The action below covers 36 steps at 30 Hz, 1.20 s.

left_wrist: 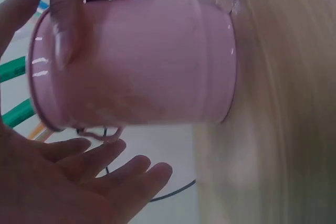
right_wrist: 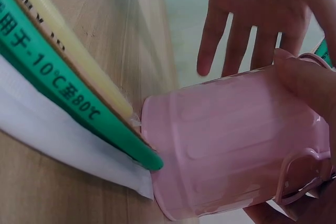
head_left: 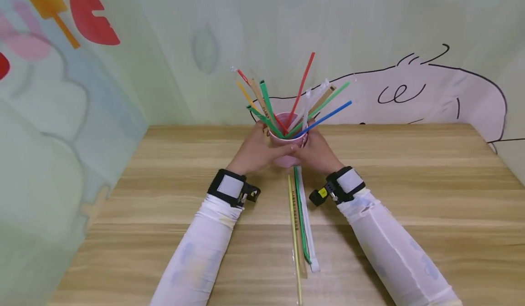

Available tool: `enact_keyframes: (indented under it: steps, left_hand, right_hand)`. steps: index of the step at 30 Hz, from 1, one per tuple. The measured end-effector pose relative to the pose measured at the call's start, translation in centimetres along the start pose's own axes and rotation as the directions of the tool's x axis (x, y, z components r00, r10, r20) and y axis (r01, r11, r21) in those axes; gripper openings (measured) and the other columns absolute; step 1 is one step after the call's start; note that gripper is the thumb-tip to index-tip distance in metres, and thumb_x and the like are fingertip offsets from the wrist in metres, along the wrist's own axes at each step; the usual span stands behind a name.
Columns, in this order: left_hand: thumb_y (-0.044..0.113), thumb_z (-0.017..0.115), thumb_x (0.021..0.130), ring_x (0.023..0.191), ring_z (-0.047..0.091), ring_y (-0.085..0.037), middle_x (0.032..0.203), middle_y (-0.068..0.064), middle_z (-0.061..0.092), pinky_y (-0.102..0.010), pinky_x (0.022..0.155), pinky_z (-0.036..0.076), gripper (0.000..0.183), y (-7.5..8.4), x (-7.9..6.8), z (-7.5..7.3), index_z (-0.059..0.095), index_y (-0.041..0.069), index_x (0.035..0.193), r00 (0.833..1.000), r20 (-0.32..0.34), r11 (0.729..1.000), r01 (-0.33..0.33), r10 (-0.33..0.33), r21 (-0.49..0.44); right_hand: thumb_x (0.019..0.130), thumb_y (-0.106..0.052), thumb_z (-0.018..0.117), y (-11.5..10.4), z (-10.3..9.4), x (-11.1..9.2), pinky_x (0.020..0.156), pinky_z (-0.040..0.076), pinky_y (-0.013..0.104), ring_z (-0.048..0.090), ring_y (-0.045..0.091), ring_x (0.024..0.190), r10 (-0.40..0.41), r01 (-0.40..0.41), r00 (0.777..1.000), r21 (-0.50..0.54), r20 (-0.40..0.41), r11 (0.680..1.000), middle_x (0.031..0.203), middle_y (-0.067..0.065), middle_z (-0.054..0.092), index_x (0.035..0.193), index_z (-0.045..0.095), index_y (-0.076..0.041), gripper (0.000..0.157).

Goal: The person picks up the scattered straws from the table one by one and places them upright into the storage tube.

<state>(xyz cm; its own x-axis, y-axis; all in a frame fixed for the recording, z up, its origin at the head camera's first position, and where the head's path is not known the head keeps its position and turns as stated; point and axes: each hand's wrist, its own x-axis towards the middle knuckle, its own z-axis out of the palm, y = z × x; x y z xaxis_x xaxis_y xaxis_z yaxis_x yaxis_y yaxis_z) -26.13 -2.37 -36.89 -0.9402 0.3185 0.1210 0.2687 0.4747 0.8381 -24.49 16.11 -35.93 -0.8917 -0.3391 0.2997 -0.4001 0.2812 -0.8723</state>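
A pink cup (head_left: 288, 159) with small loop handles stands upright on the table, holding several differently coloured drinking straws (head_left: 301, 85), some in clear wrappers. My right hand (head_left: 321, 153) grips it from the right, thumb pressed against the cup wall and fingers by a handle (right_wrist: 302, 174). On the left side is my left hand (head_left: 256, 149), its fingers (left_wrist: 142, 174) straight and spread beside the other handle (left_wrist: 102, 136). Its thumb crosses in front of the cup toward the right. Several straws, among them a green one (head_left: 302, 219), lie together right in front of the cup's base.
The wood-grain table (head_left: 164, 233) spreads to both sides of the arms. A printed cloth backdrop (head_left: 172, 46) hangs behind the table and along its left side. Each wrist wears a black strap with a small camera (head_left: 324, 194).
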Motion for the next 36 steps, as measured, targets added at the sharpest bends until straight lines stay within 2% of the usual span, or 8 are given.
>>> enact_keyframes:
  steps: [8,19,25,30,32,34,36]
  left_hand:
    - [0.046,0.082,0.073,0.121,0.042,-0.009,0.139,-0.004,0.046,-0.041,0.102,0.042,0.092,-0.6,1.0,1.8,0.032,0.016,0.144,0.995,-0.053,0.987,-0.091,0.084,-0.130]
    - [0.047,0.084,0.070,0.117,0.044,-0.008,0.136,-0.003,0.048,-0.035,0.100,0.043,0.097,-0.7,1.2,3.3,0.028,0.017,0.143,0.987,-0.160,0.987,-0.020,-0.006,-0.160]
    - [0.046,0.084,0.071,0.116,0.045,-0.008,0.135,-0.004,0.049,-0.036,0.100,0.042,0.097,-1.0,1.0,3.3,0.026,0.018,0.143,0.987,-0.161,0.987,-0.010,-0.016,-0.161]
    - [0.046,0.083,0.071,0.115,0.045,-0.009,0.134,-0.003,0.048,-0.036,0.098,0.044,0.095,-0.9,0.8,3.1,0.027,0.019,0.143,0.989,-0.145,0.989,0.000,-0.022,-0.147]
    - [0.047,0.082,0.072,0.116,0.045,-0.010,0.135,-0.003,0.048,-0.037,0.098,0.045,0.095,-0.9,0.9,3.1,0.026,0.021,0.144,0.990,-0.136,0.989,0.005,-0.026,-0.148]
    - [0.048,0.082,0.073,0.116,0.045,-0.010,0.135,-0.003,0.048,-0.038,0.099,0.045,0.095,-0.9,1.0,3.1,0.025,0.021,0.144,0.991,-0.133,0.989,0.013,-0.033,-0.147]
    - [0.048,0.082,0.073,0.117,0.045,-0.011,0.135,-0.003,0.049,-0.039,0.100,0.044,0.095,-0.9,1.0,3.1,0.025,0.021,0.144,0.990,-0.134,0.990,0.021,-0.040,-0.143]
  right_hand:
    - [0.082,-0.006,0.073,0.3,-0.1,0.1,0.109,0.032,0.054,0.043,0.032,0.123,-0.015,0.015,1.000,-0.048,-0.009,0.999,0.134,0.025,0.049,0.140,0.034,0.004,0.070]
    - [0.077,-0.003,0.077,0.7,0.0,0.2,0.108,0.033,0.052,0.044,0.029,0.122,-0.009,0.008,1.000,-0.055,-0.012,0.998,0.135,0.024,0.048,0.141,0.031,0.004,0.079]
    - [0.074,0.001,0.077,0.3,0.3,0.1,0.108,0.034,0.051,0.045,0.027,0.120,0.034,-0.034,0.999,-0.060,-0.001,0.998,0.136,0.024,0.048,0.142,0.028,0.002,0.084]
    - [0.077,-0.010,0.080,1.9,0.1,0.3,0.108,0.035,0.051,0.044,0.019,0.121,0.004,0.001,0.999,-0.118,0.046,0.993,0.139,0.014,0.048,0.146,0.032,-0.007,0.083]
    - [0.078,-0.021,0.081,2.3,-0.2,0.1,0.107,0.035,0.053,0.041,0.019,0.124,0.031,-0.026,0.999,-0.169,0.026,0.985,0.141,0.010,0.046,0.147,0.032,-0.012,0.085]
    - [0.079,-0.030,0.080,1.9,-0.6,-0.6,0.102,0.040,0.054,0.041,0.022,0.123,0.104,-0.103,0.995,-0.222,-0.008,0.970,0.140,0.011,0.044,0.147,0.032,-0.013,0.086]
    - [0.079,-0.037,0.079,1.4,-1.0,-1.5,0.095,0.046,0.054,0.043,0.027,0.119,0.199,-0.200,0.979,-0.286,-0.032,0.937,0.137,0.015,0.045,0.146,0.034,-0.009,0.086]
